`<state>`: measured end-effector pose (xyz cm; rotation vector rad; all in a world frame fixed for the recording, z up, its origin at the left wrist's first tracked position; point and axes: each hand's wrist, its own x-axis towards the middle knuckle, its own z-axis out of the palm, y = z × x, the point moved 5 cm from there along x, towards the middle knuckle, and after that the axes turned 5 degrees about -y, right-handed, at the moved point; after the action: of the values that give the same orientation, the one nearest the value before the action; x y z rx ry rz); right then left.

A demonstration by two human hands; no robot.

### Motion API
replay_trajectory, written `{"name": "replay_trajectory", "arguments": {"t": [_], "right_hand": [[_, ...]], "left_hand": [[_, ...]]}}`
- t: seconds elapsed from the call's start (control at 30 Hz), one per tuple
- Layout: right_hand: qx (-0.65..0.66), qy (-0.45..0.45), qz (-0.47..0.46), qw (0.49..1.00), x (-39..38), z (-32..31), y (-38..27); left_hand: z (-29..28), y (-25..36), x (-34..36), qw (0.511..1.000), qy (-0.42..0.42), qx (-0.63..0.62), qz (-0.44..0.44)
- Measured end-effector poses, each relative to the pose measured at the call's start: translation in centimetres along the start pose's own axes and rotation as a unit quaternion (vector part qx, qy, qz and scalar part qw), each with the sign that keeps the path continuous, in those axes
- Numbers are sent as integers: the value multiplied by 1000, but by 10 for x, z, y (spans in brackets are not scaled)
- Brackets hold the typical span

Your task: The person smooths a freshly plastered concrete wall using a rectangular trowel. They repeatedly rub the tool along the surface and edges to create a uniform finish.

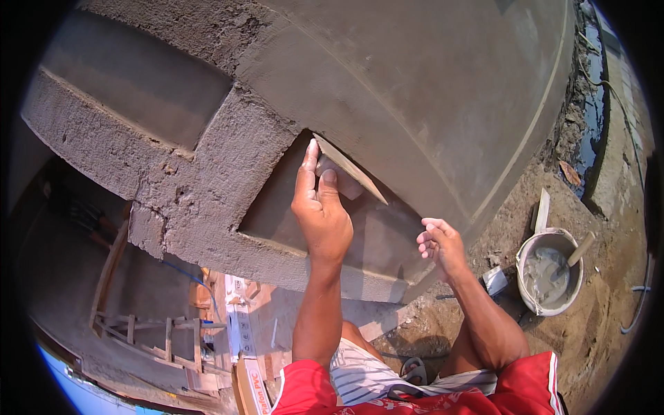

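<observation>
My left hand (322, 220) reaches into a square recess in the cement-plastered wall. It grips a thin wooden plastering float (354, 170), seen nearly edge-on along the recess's upper right side. The index finger and thumb point up beside the float; the other fingers are hidden. My right hand (444, 247) is by the recess's lower right corner, its fingers curled together. Whether anything small is between them I cannot make out. Smooth grey plaster (443, 97) lies beyond the recess, and rough plaster (200, 187) borders it on the left.
A bucket (571, 301) of wet grey mortar stands on the dirt at the right, a wooden-handled tool (582, 248) in it. A pale stick (542, 209) leans beside the bucket. A wooden ladder-like frame (169, 339) lies at lower left near long cartons (240, 325).
</observation>
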<state>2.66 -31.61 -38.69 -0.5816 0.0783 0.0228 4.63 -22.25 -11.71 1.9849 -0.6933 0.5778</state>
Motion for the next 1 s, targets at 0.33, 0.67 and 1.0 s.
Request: {"name": "replay_trajectory", "arguments": {"t": [0.33, 0.67, 1.0], "right_hand": [[14, 14, 8, 1000, 16, -10, 3], [15, 10, -7, 1000, 7, -4, 4], [-16, 2, -53, 998, -28, 11, -28]], "left_hand": [[-9, -2, 10, 999, 19, 43, 12], [-1, -12, 0, 999, -26, 47, -1], [-9, -17, -16, 999, -24, 13, 30]]}}
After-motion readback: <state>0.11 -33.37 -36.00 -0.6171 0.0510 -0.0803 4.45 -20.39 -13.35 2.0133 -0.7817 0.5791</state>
